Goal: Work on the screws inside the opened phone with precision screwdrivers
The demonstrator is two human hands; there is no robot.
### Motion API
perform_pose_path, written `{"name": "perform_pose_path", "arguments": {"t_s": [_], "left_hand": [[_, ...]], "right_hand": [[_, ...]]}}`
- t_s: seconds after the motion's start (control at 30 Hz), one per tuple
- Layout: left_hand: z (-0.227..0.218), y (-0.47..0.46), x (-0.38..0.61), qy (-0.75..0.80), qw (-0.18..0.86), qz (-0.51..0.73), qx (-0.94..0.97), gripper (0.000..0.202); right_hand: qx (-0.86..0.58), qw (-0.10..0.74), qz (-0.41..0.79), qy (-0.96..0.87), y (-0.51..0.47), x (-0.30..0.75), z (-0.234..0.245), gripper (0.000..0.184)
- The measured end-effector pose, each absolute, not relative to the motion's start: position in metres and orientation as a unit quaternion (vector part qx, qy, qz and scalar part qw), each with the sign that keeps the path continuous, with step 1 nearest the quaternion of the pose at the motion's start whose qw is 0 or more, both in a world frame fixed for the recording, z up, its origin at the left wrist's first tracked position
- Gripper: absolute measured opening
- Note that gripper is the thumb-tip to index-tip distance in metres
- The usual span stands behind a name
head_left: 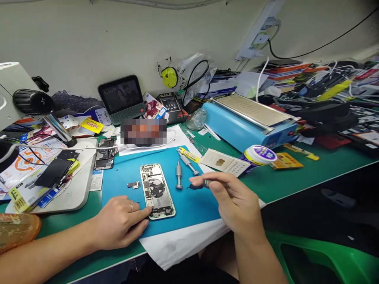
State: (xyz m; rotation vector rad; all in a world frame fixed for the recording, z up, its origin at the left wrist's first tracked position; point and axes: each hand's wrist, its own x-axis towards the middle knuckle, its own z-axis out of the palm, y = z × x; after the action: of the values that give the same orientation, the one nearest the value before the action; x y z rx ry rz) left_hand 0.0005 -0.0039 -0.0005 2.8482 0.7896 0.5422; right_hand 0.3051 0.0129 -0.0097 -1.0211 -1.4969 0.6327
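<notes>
An opened phone [158, 193] with its inner parts showing lies on the blue mat [189, 215]. My left hand [124, 221] rests beside it, index finger stretched out and touching the phone's lower left edge; it holds nothing. Raised over the mat to the right, my right hand [233, 201] pinches a small dark tool [207, 182] with a rounded grey end. Most of that tool is hidden by the fingers. Two grey screwdrivers [179, 175] lie right of the phone. Left of it sits a small loose phone part [134, 185].
A blue heating-plate machine [237, 126] stands at the back right, with a white tub [260, 155] before it. Another opened phone [104, 153] lies left of the mat. A microscope stand [79, 193], cluttered with boxes, fills the left. A screen [122, 96] stands behind.
</notes>
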Motion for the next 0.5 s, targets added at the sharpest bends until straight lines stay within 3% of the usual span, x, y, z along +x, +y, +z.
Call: {"name": "perform_pose_path", "arguments": {"t_s": [0.1, 0.27, 0.37, 0.5], "left_hand": [[0.000, -0.004, 0.001, 0.261, 0.074, 0.177, 0.946, 0.032], [0.000, -0.005, 0.001, 0.263, 0.073, 0.183, 0.944, 0.030], [0.001, -0.004, 0.002, 0.262, 0.072, 0.178, 0.946, 0.031], [0.005, -0.001, 0.002, 0.251, 0.072, 0.171, 0.950, 0.033]], "right_hand": [[-0.467, 0.604, 0.186, -0.619, 0.022, 0.295, -0.017, 0.018], [-0.460, 0.567, 0.115, -0.674, 0.027, 0.284, -0.025, 0.026], [-0.413, 0.547, 0.135, -0.715, 0.008, 0.275, -0.007, 0.024], [-0.330, 0.497, 0.246, -0.764, -0.023, 0.256, 0.034, 0.023]]}}
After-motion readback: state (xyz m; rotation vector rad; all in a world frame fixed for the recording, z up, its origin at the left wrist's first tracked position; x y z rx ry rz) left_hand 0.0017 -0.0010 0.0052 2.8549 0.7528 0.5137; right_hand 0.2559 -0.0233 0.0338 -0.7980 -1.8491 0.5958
